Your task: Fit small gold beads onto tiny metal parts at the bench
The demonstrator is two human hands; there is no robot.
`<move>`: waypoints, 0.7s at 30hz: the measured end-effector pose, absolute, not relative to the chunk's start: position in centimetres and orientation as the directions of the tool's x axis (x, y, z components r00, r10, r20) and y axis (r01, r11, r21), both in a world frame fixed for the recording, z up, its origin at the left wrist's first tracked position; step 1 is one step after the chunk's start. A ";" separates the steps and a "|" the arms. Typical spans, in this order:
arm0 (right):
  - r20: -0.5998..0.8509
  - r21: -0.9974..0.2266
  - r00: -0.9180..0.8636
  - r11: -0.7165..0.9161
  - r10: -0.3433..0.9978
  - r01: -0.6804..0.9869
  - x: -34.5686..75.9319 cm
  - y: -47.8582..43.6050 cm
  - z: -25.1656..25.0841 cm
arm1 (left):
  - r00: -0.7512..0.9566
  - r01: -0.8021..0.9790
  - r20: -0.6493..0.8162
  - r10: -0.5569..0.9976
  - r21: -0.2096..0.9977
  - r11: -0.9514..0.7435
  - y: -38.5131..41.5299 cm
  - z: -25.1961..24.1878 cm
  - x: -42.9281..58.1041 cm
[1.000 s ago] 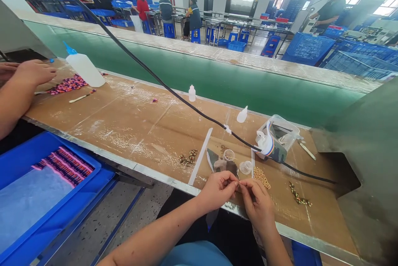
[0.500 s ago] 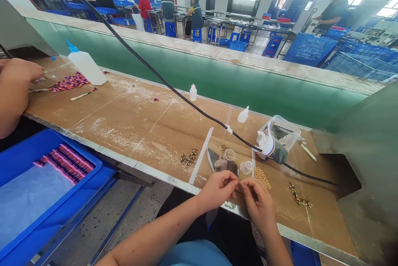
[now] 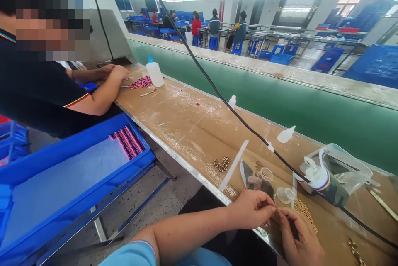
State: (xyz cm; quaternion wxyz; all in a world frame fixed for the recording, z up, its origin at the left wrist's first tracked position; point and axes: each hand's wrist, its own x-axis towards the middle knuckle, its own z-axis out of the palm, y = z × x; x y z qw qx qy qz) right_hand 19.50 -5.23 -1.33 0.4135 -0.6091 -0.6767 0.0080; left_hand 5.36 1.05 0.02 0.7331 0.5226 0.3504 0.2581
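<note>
Left hand (image 3: pixel 253 212) and right hand (image 3: pixel 300 243) meet, fingertips pinched tight on a tiny piece (image 3: pixel 276 210), too small to identify, right over the near edge of the table (image 3: pixel 186 125). If either pinch loosens, it could drop off the edge. The bead pile (image 3: pixel 306 215) lies just beyond.

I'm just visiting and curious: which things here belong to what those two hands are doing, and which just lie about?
In use: left hand and right hand, pinching one tiny piece; heap of small tan beads; small clear round cup.
Lying about: white plastic squeeze bottle with blue cap; long black cable; blue plastic crate.
</note>
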 end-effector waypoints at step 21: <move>0.169 -0.909 0.465 -0.046 0.869 0.415 18.4 -5.4 0.1 | 0.310 0.782 -0.014 0.951 0.573 -0.247 8.5 3.4 -6.7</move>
